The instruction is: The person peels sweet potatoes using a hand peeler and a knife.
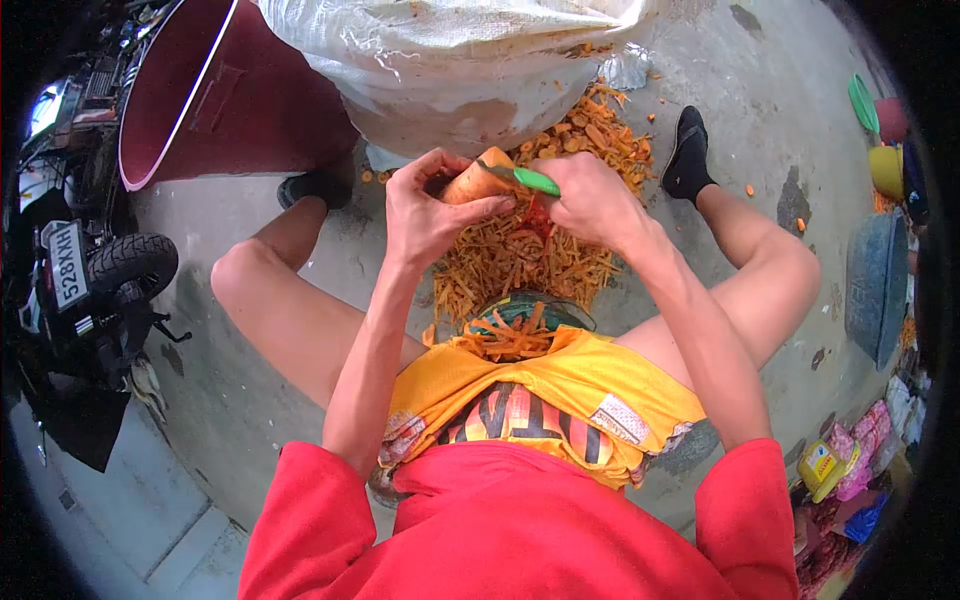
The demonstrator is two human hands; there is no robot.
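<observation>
My left hand (420,205) is closed around a thick orange carrot (478,180), with its thumb along the near side. In my right hand (592,200) is a green-handled peeler (537,181), its dark blade at the carrot's right end; the blade's exact shape is hard to make out. Both hands are raised over a heap of orange carrot peelings (520,260) on the floor between my legs. More peelings (515,335) lie on a dark green, round-edged thing close to my yellow shorts.
A large white sack (450,60) stands ahead, beside a big maroon tub (245,110) tilted at the left. A motorbike (90,275) is parked on the far left. On the right are a blue-grey basin (876,290), a yellow container (822,468) and several wrappers.
</observation>
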